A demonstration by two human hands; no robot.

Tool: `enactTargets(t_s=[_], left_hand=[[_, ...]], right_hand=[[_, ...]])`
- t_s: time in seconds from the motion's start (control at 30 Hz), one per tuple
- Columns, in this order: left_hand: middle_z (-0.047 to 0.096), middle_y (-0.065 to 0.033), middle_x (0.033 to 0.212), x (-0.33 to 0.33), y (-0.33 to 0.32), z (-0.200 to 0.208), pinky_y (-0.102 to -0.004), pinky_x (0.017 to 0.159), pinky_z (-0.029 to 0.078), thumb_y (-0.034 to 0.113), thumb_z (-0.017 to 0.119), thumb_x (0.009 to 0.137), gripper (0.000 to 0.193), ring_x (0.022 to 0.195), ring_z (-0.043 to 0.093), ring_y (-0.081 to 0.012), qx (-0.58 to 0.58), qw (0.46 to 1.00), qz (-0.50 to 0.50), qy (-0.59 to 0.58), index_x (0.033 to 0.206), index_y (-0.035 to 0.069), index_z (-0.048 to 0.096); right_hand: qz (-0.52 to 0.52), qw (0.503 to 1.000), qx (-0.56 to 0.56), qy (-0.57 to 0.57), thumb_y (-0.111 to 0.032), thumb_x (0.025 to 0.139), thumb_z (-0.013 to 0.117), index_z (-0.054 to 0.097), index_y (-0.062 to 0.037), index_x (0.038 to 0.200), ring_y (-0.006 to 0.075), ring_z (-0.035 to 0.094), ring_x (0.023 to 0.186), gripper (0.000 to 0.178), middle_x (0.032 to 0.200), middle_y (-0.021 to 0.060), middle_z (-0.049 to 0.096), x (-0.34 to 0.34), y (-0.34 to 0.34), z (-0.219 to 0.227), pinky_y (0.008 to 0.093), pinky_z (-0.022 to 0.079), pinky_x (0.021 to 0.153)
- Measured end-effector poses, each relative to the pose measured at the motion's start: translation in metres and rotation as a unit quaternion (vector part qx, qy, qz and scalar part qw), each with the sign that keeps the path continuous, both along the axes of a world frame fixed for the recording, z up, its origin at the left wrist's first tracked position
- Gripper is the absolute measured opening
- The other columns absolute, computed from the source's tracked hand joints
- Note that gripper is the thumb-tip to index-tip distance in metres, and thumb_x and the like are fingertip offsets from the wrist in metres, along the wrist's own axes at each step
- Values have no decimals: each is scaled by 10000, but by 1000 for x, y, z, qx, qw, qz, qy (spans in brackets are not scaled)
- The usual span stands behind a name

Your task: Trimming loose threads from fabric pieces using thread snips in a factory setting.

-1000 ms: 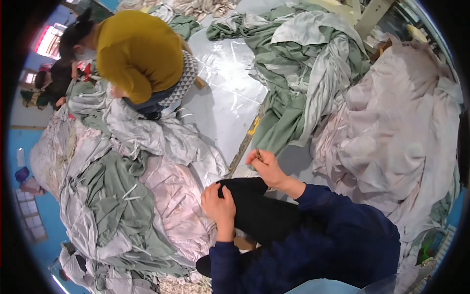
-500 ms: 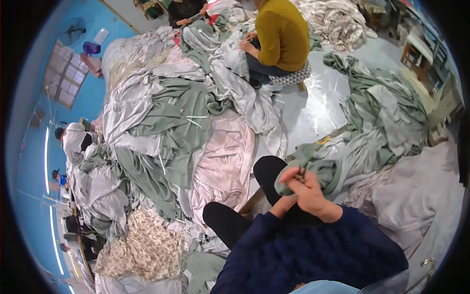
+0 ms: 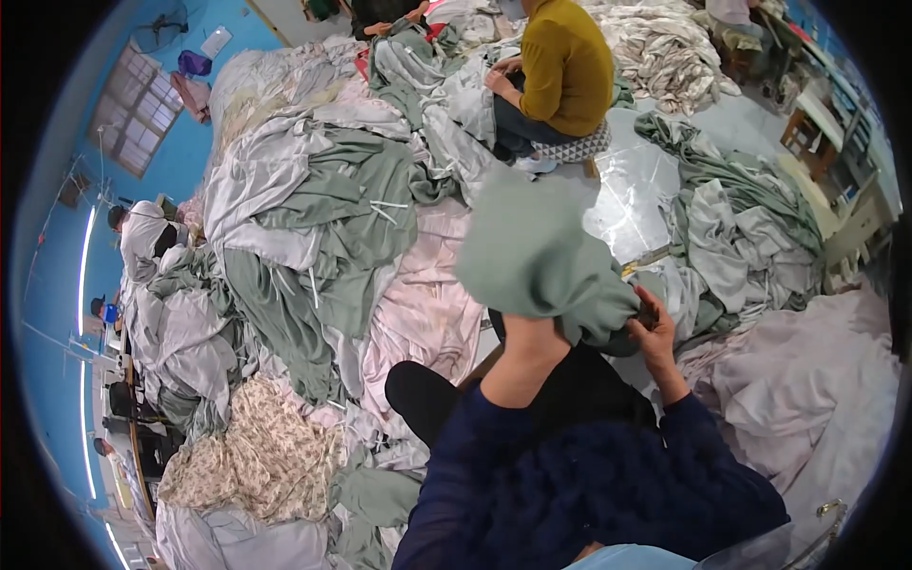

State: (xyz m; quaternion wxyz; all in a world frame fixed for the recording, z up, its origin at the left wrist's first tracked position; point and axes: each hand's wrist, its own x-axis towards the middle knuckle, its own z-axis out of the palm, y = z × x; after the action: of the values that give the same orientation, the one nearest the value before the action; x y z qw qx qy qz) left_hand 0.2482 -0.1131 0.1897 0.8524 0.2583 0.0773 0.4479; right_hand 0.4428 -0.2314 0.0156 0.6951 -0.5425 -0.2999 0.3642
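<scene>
A sage-green cloth (image 3: 537, 247) is raised in front of me over my dark-clad knees, its upper part blurred by motion. My left hand (image 3: 537, 340) goes up beneath it; the wrist shows, but the fingers are covered by the fabric. At the cloth's right edge my right hand (image 3: 655, 330) has thumb and fingers closed on a bunched fold. A small dark spot shows by these fingers, too unclear to name. To the right, a heap of green and grey-white cloth (image 3: 736, 228) lies on the floor, next to the raised piece.
Large heaps of green and white fabric (image 3: 332, 209), pink fabric (image 3: 427, 285) and flowered fabric (image 3: 261, 456) spread on my left. A pale pile (image 3: 798, 370) lies on my right. A person in a mustard top (image 3: 570, 71) sits ahead on a low stool (image 3: 575, 147).
My hands were close together over a low fold of green cloth. Now they are apart, and the left has swung the cloth up and forward. The view has shifted slightly.
</scene>
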Motion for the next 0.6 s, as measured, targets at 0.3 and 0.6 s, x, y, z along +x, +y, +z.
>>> enactTargets(t_s=[0.3,0.6], left_hand=[[383,-140,1428,-82,-24,88,-507,1055,376,374,382,990,570,1291,412,-319,219,950,201,-98,1451,59,265],[473,-161,1299,-172,-7,50,-404,993,419,294,476,966,491,1155,512,-263,244,687,619,292,1332,-21,386]], right_hand=[[-234,834,-197,-458,9,674,571,599,-42,814,346,591,794,152,807,145,600,76,16,-85,434,461,698],[-139,928,-245,-245,-203,786,738,571,49,1160,131,560,606,481,758,55,607,120,-24,-108,287,446,539]])
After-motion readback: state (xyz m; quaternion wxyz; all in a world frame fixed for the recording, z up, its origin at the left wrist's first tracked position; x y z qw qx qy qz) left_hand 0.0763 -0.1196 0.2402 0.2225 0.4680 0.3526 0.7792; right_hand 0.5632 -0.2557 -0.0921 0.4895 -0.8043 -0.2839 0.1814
